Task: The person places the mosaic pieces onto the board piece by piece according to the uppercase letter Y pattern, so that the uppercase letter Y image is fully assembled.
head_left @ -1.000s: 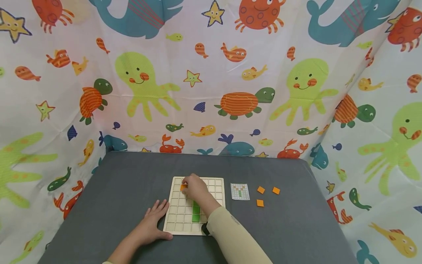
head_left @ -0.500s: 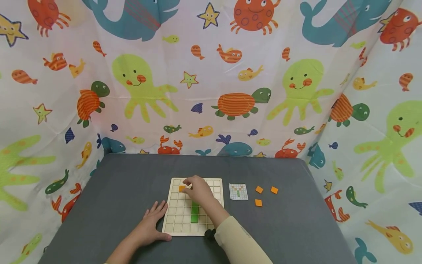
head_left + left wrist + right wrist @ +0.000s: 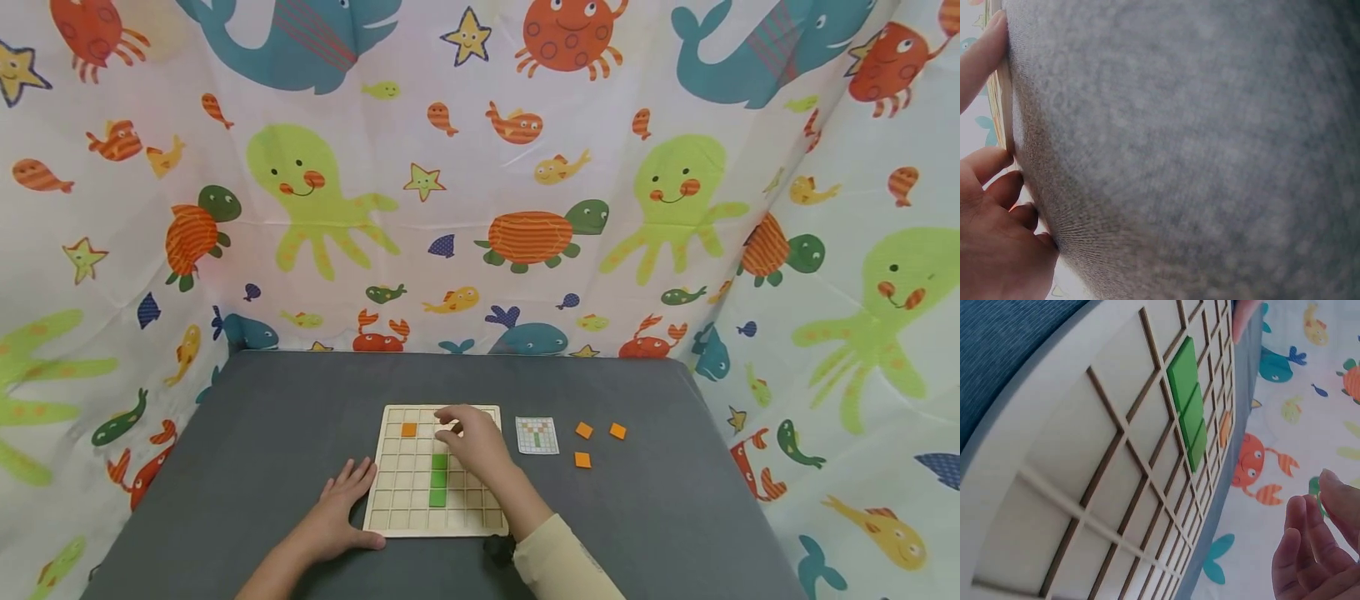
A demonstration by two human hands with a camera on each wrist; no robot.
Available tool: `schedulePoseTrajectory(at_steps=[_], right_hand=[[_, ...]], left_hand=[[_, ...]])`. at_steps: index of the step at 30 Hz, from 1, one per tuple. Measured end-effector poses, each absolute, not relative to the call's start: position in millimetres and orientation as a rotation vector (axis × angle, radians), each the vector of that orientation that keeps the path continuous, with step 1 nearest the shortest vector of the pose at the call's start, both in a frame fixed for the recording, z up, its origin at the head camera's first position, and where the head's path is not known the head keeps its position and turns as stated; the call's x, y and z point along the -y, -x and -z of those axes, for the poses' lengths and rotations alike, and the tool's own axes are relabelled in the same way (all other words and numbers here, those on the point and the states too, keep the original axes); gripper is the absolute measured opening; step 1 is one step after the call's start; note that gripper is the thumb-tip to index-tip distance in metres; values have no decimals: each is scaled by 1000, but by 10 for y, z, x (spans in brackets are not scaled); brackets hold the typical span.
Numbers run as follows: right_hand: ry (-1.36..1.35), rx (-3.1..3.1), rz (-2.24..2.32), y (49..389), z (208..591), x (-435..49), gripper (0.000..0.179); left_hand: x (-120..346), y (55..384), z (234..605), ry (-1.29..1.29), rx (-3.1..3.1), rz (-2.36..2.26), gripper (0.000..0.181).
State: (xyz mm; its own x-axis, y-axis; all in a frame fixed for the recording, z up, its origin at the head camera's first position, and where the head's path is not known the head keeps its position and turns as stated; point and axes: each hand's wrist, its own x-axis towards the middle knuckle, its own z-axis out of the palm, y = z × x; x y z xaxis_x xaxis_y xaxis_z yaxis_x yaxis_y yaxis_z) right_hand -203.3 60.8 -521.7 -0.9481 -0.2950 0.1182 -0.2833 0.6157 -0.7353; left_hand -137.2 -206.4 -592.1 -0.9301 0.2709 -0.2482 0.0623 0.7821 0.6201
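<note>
My left hand (image 3: 333, 517) touching the wooden board (image 3: 397, 482) at its left edge, thumb spread wide, my right hand (image 3: 477, 443) above the grid, thumb and fingers curved slightly apart, three green tiles (image 3: 438, 479) and one orange tile (image 3: 408, 430) in its squares.

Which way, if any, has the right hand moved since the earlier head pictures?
Yes: against the wooden grid board in the head view, the right hand has moved right, away from the orange tile.
</note>
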Motion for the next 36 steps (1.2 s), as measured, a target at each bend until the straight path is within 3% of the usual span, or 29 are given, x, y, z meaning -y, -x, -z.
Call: schedulePoseTrajectory(at_steps=[36], right_hand=[[253, -2946, 1430, 1864, 5234, -1291, 31]], left_hand=[[2063, 1344, 5881, -252, -2638, -924, 127]])
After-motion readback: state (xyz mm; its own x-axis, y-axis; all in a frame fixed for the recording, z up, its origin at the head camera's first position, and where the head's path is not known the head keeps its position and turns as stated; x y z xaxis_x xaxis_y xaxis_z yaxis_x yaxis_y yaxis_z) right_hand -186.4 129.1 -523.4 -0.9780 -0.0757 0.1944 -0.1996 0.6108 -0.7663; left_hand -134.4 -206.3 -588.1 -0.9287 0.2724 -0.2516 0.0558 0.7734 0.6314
